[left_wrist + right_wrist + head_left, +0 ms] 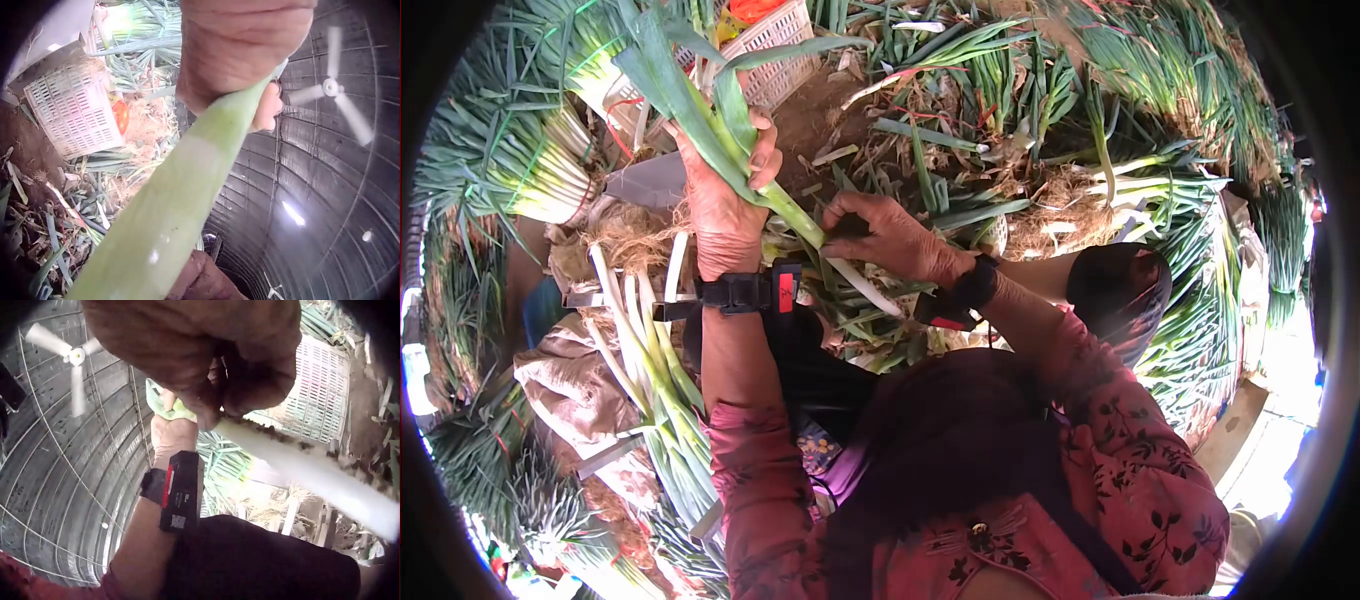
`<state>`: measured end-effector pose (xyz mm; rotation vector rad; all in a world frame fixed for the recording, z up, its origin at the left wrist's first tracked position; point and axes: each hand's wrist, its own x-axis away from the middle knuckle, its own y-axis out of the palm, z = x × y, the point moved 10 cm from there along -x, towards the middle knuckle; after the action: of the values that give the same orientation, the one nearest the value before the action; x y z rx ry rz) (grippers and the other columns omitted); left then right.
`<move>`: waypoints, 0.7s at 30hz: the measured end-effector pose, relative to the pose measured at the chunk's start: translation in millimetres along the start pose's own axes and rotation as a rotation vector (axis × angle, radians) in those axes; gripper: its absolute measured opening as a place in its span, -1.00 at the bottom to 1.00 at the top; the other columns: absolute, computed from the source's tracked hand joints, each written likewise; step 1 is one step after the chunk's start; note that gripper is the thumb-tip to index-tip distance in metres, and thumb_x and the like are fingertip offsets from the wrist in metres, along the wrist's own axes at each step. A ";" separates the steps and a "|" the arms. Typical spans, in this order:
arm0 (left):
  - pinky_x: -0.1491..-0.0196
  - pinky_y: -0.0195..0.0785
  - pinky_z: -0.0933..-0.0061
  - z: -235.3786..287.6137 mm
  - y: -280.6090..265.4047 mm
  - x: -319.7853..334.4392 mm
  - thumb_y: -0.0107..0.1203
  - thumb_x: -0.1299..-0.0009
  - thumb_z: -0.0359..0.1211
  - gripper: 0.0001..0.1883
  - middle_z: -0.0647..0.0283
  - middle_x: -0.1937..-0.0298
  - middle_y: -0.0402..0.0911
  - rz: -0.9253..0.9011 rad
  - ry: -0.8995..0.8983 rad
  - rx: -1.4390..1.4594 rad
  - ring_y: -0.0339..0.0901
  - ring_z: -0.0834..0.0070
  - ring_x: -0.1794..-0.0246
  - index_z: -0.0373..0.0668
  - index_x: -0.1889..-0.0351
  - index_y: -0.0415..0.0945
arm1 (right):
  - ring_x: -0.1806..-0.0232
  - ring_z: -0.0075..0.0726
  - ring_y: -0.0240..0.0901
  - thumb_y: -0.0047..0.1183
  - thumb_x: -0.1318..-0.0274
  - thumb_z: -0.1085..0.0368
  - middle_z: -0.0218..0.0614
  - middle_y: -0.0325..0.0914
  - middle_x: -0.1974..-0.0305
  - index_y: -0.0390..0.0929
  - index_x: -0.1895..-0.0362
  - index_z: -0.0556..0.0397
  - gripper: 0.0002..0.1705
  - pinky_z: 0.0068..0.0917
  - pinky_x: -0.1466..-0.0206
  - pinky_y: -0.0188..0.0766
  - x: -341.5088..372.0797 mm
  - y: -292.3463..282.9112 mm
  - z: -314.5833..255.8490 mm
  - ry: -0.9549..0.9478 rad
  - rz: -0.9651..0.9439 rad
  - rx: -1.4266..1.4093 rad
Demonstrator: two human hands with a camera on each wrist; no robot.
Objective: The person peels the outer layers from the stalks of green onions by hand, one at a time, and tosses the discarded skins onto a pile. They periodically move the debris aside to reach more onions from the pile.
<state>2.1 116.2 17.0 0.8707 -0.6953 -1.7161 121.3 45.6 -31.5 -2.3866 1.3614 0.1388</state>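
A long green onion (798, 216) slants across the head view, its green leaves at upper left and its white end toward the lower right. My left hand (725, 205) grips it around the upper, leafy part. Farther down the stalk, the thumb and fingers of my right hand (892, 240) pinch it where green turns to white. The right wrist view shows those fingertips on the white shaft (319, 478), which has dark dirt along one edge. In the left wrist view the pale green stalk (169, 206) runs from the left fist toward the camera.
Several untied green onions (662, 385) lie left of my left forearm. Tied bundles (550, 165) stand at the left, with more (1160, 70) at the upper right. A white plastic basket (775, 55) stands ahead. Trimmed leaves and scraps (940, 160) litter the ground.
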 end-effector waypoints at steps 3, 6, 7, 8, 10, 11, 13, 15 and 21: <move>0.66 0.04 0.73 1.4 0.6 -1.3 -0.01 -0.36 0.16 -0.22 0.17 0.27 0.43 -0.010 0.023 -0.055 0.19 0.58 0.50 -0.27 -0.31 0.18 | 0.22 -0.42 0.46 0.25 -0.01 0.30 -0.30 0.50 0.32 0.46 0.24 0.13 -0.72 -0.45 0.11 0.39 -0.2 -1.6 2.4 0.035 0.007 -0.005; 0.65 0.05 0.62 -3.7 -7.5 -2.7 -0.23 -0.40 0.26 -0.26 0.12 0.29 0.55 0.017 -0.014 0.018 0.25 0.48 0.54 -0.19 -0.21 0.30 | 0.27 -0.39 0.47 0.24 0.03 0.36 -0.28 0.49 0.37 0.45 0.28 0.14 -0.75 -0.45 0.15 0.40 0.1 -0.6 10.0 0.068 0.019 -0.004; 0.62 0.08 0.62 -0.4 -11.6 -2.1 -0.23 -0.39 0.27 -0.28 0.13 0.28 0.55 0.062 0.026 -0.023 0.26 0.48 0.53 -0.18 -0.17 0.32 | 0.30 -0.37 0.48 0.23 0.06 0.39 -0.27 0.49 0.39 0.45 0.30 0.14 -0.77 -0.44 0.16 0.41 -0.2 1.0 12.5 0.085 0.015 -0.009; 0.58 0.11 0.61 3.2 -15.8 -0.8 -0.23 -0.39 0.28 -0.29 0.13 0.28 0.55 0.109 0.069 -0.063 0.27 0.47 0.52 -0.16 -0.14 0.34 | 0.30 -0.37 0.48 0.23 0.06 0.39 -0.27 0.49 0.39 0.45 0.30 0.14 -0.77 -0.44 0.16 0.41 1.1 3.2 12.4 0.087 0.015 -0.009; 0.53 0.13 0.61 6.0 -23.2 2.0 -0.18 -0.41 0.22 -0.36 0.14 0.27 0.54 0.220 0.113 -0.065 0.28 0.47 0.51 -0.15 -0.09 0.36 | 0.33 -0.35 0.48 0.17 0.11 0.46 -0.27 0.47 0.40 0.44 0.38 0.11 -0.83 -0.43 0.19 0.42 6.0 -3.4 0.7 0.029 0.131 0.194; 0.48 0.16 0.61 10.5 -31.5 5.4 -0.12 -0.42 0.16 -0.43 0.14 0.27 0.54 0.328 0.157 -0.070 0.28 0.47 0.51 -0.15 -0.05 0.39 | 0.33 -0.35 0.48 0.17 0.11 0.46 -0.27 0.47 0.40 0.44 0.38 0.11 -0.83 -0.43 0.19 0.42 7.1 -3.0 -2.5 0.027 0.127 0.195; 0.37 0.28 0.59 17.6 -34.3 5.4 -0.05 -0.43 0.06 -0.51 0.14 0.25 0.55 0.342 0.207 -0.032 0.37 0.45 0.45 -0.17 -0.03 0.41 | 0.31 -0.32 0.49 0.14 0.13 0.48 -0.27 0.46 0.39 0.42 0.42 0.07 -0.84 -0.36 0.15 0.43 16.1 -3.7 -49.8 -0.341 0.208 0.546; 0.26 0.40 0.57 25.2 -37.7 6.6 0.02 -0.43 -0.04 -0.58 0.14 0.23 0.55 0.355 0.254 0.006 0.46 0.42 0.38 -0.19 -0.01 0.42 | 0.23 -0.31 0.51 0.12 0.08 0.50 -0.29 0.49 0.37 0.43 0.39 0.02 -0.84 -0.30 0.03 0.45 15.8 -12.3 -54.2 -0.383 0.251 0.540; 0.01 0.58 0.29 3.4 -8.0 6.2 0.14 -0.36 -0.09 -0.54 0.18 0.23 0.59 0.135 0.181 0.017 0.62 0.40 0.18 -0.25 -0.02 0.41 | 0.32 -0.30 0.45 0.04 -0.06 0.44 -0.35 0.48 0.36 0.41 0.33 0.01 -0.91 -0.37 0.10 0.45 10.1 -1.0 65.2 0.388 0.544 -1.836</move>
<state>-6.2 112.7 11.2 0.9558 -0.6328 -1.4927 134.2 62.6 -93.9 -3.1154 2.7462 1.8466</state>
